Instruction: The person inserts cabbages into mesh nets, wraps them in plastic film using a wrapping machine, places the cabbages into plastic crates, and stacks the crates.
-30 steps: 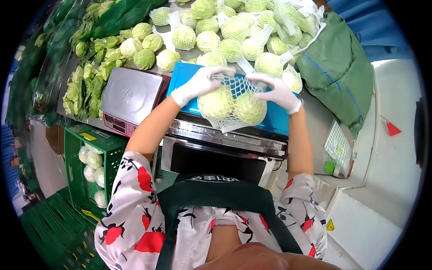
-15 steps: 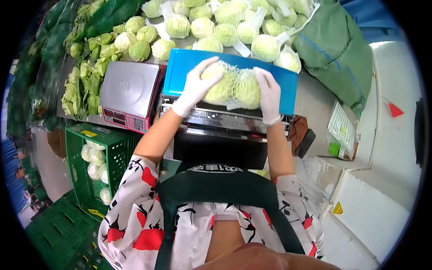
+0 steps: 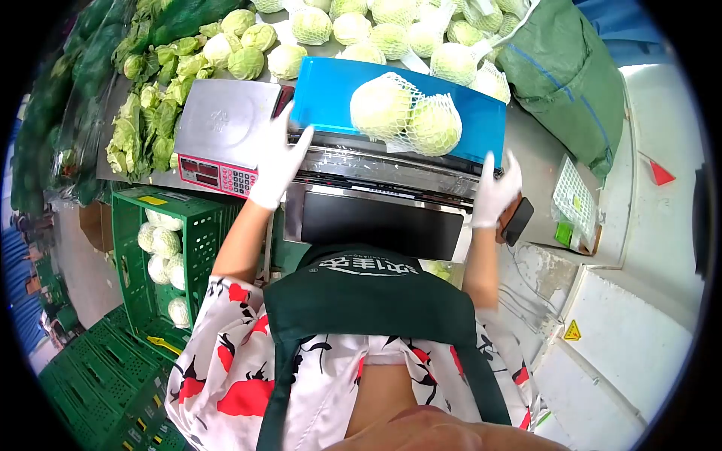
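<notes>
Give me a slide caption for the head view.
Two netted cabbages on a blue platform, gloved left hand and right hand open.

White wall (image 3: 656, 139) — red triangle (image 3: 662, 174) on it, greyish floor (image 3: 84, 263) at left, blue fabric (image 3: 624, 26) at top right

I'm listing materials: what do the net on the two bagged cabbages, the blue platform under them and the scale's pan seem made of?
The white net: probably matt plastic; its thin, open mesh hugs the cabbages. Blue platform: evenly coloured, glossy; painted metal or plastic, I can't tell which. Scale's pan: likely stainless steel, given its grey satin sheen.
</notes>
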{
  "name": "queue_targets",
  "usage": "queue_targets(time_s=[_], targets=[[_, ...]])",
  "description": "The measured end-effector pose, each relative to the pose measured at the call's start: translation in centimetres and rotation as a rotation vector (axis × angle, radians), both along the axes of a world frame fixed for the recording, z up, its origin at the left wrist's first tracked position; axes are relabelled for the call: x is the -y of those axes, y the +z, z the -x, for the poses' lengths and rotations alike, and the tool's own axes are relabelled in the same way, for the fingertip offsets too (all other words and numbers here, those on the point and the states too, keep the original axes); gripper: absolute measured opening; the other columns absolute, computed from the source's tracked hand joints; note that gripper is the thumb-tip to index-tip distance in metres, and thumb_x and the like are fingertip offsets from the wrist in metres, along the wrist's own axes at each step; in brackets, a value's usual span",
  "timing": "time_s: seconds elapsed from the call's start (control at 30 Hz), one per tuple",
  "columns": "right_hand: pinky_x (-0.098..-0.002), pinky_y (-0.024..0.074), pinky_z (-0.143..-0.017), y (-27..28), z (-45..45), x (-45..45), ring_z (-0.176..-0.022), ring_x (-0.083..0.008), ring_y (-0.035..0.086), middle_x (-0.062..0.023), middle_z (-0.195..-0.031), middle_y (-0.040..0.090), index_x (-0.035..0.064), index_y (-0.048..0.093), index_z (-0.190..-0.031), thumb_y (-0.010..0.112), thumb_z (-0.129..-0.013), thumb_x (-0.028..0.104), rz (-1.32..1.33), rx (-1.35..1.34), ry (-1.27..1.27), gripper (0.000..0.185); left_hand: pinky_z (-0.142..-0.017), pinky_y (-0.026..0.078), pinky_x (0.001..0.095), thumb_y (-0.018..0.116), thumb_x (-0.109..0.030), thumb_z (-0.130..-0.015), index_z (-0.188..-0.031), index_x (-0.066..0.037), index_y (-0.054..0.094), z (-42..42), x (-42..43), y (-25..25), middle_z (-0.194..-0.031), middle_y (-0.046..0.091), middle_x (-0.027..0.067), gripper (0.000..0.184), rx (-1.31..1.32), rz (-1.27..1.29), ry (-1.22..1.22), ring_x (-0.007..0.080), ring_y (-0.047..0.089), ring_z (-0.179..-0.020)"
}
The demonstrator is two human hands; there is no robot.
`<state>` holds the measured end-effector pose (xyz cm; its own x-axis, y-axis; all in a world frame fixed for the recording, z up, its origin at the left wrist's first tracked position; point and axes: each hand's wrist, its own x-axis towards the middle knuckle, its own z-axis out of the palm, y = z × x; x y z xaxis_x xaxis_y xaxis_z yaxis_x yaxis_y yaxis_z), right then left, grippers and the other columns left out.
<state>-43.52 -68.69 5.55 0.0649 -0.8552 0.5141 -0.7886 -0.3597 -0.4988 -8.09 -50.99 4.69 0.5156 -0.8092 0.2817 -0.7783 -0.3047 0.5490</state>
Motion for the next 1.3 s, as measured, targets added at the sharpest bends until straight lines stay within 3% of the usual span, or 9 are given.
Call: queue_targets(time_s=[0.2,0.37,0.43,0.5,0.57,0.67,0.83,1.07,1.3], targets=[[-0.0496,0.0206,-0.116,-5.9,-1.3,-6.1,-0.109,-0.0293,0.056,-0.0132,-0.104,0.065,0.0074,0.060,-0.126,0.064,-0.089,0.041,-0.135,-0.468,-0.194,0.050,-0.085,0.041,0.0405,0.072,-0.029,-0.085,-0.138,0.000,0.050,4.2,-3.1,-3.8,-0.081,0.064,0.0073,0.065,0.160,-0.068,-0.045,0.0250,0.057,-0.087],[-0.0289,0.0468,-0.091,-4.7,-0.1,-5.2,-0.086,-0.0196,0.063,-0.0075,-0.091,0.068,0.0055,0.071,-0.109,0.062,-0.093,0.008,-0.582,0.514,0.224,0.019,-0.086,0.047,0.0248,0.063,-0.007,-0.094,-0.118,-0.002,0.070,4.4,-2.0,0.1,-0.097,0.068,0.0011,0.025,-1.109,0.114,-0.130,0.0091,0.060,-0.090],[-0.0295,0.0509,-0.090,-0.2,2.5,-6.1,-0.100,-0.0211,0.065,-0.0122,-0.103,0.067,-0.0045,0.065,-0.111,0.056,-0.096,0.000,-0.304,0.180,0.582,0.018,-0.082,0.048,0.0261,0.065,-0.008,-0.092,-0.108,0.000,0.073,3.6,-3.2,3.3,-0.094,0.068,0.0055,0.020,-1.061,0.036,-0.311,0.0114,0.061,-0.088],[-0.0327,0.0433,-0.103,3.4,3.8,-8.0,-0.105,-0.0234,0.062,-0.0170,-0.113,0.066,-0.0078,0.067,-0.103,0.057,-0.096,0.002,-0.991,1.223,0.423,0.016,-0.078,0.049,0.0290,0.067,-0.008,-0.090,-0.097,0.002,0.075,2.4,-4.5,6.5,-0.090,0.067,0.0083,0.014,-1.035,-0.025,-0.468,0.0139,0.062,-0.083],[-0.0432,0.0387,-0.109,7.3,5.1,-8.0,-0.116,-0.0321,0.056,-0.0185,-0.109,0.065,-0.0084,0.065,-0.101,0.059,-0.091,0.000,-0.928,1.239,0.807,0.014,-0.071,0.049,0.0337,0.069,-0.007,-0.088,-0.081,0.004,0.074,1.7,-4.9,9.7,-0.083,0.064,0.0093,0.014,-1.071,0.065,-0.615,0.0176,0.061,-0.075],[-0.0444,0.0339,-0.113,9.2,5.6,-2.7,-0.124,-0.0340,0.052,-0.0199,-0.119,0.061,-0.0060,0.062,-0.117,0.071,-0.082,0.005,-0.817,0.897,0.881,0.038,-0.100,0.046,0.0354,0.078,-0.017,-0.081,-0.129,0.001,0.060,1.1,-1.4,11.8,-0.116,0.065,0.0158,0.054,-1.144,0.279,-0.545,0.0251,0.061,-0.112],[-0.0405,0.0329,-0.114,4.5,-4.2,5.9,-0.138,-0.0334,0.041,-0.0236,-0.149,0.040,-0.0030,0.022,-0.152,0.094,-0.057,0.024,-0.279,-0.172,0.834,0.121,-0.120,0.020,0.0449,0.093,-0.035,-0.056,-0.154,-0.001,0.016,-0.9,10.5,5.5,-0.157,0.022,0.0245,0.129,-0.074,-0.060,-0.705,0.0374,0.020,-0.148],[-0.0364,0.0408,-0.109,-0.1,-6.3,7.5,-0.132,-0.0322,0.049,-0.0228,-0.142,0.048,-0.0015,0.015,-0.153,0.095,-0.058,0.033,-0.732,0.158,0.826,0.129,-0.113,0.036,0.0380,0.093,-0.026,-0.061,-0.152,-0.003,0.025,0.1,14.1,1.3,-0.145,0.045,0.0195,0.116,-0.574,-0.152,-0.638,0.0298,0.047,-0.134],[-0.0320,0.0439,-0.102,-0.1,-5.0,4.0,-0.116,-0.0164,0.054,-0.0103,-0.130,0.057,-0.0020,0.039,-0.142,0.080,-0.081,0.023,-1.082,0.647,0.679,0.078,-0.109,0.039,0.0315,0.068,-0.010,-0.090,-0.148,0.004,0.033,2.0,10.7,1.5,-0.140,0.050,0.0103,0.069,-1.336,-0.163,-0.412,0.0162,0.049,-0.127]])
